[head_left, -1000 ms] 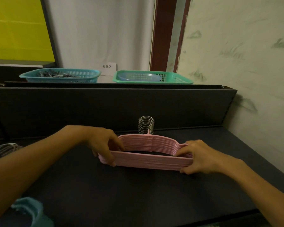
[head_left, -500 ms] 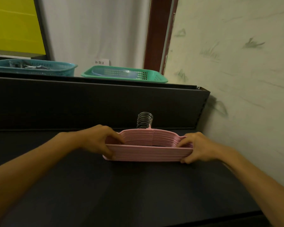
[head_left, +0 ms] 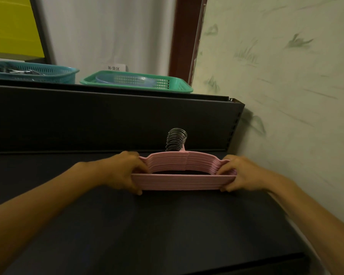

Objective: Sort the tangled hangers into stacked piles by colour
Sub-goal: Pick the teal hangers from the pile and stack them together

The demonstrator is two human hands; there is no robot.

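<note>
Both hands clamp the pink hanger stack (head_left: 184, 175) on the dark tabletop (head_left: 147, 235).
Left hand (head_left: 125, 173) and right hand (head_left: 240, 174) curl round its ends; metal hooks (head_left: 176, 141) point toward the back panel (head_left: 107, 120); two baskets sit above.

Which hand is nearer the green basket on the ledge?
Left. The left hand sits below the green basket; the right hand is further right, beside the wall.

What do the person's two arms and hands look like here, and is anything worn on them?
Both forearms are bare as far as the frame shows: no sleeves, watch or bracelet. The left hand and right hand wear no gloves, and no rings are visible.
</note>
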